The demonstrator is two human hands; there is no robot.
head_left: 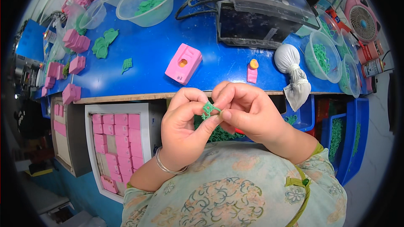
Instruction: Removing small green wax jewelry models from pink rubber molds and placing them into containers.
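Note:
A small green lattice piece with a thin stem [208, 108], which looks like wax, is held in front of me just past the table's near edge. My left hand [183, 124] pinches its lattice end between thumb and fingers. The thumb and forefinger of my right hand [252, 109] close on the stem side. Directly below my hands lie many more green pieces [221, 134], partly hidden by them. Beyond my hands, a pink block with a hollow [176, 70] rests on the blue table, and a similar green lattice piece [127, 65] lies to its left.
Clear bowls of green pieces stand at the back left [145, 22] and right [332, 75]. A black machine [269, 29] occupies the back. A tied white cloth bag [287, 59] hangs over the front edge. A white-framed drawer [146, 128] of pink blocks lies lower left; blue trays [351, 164] lower right.

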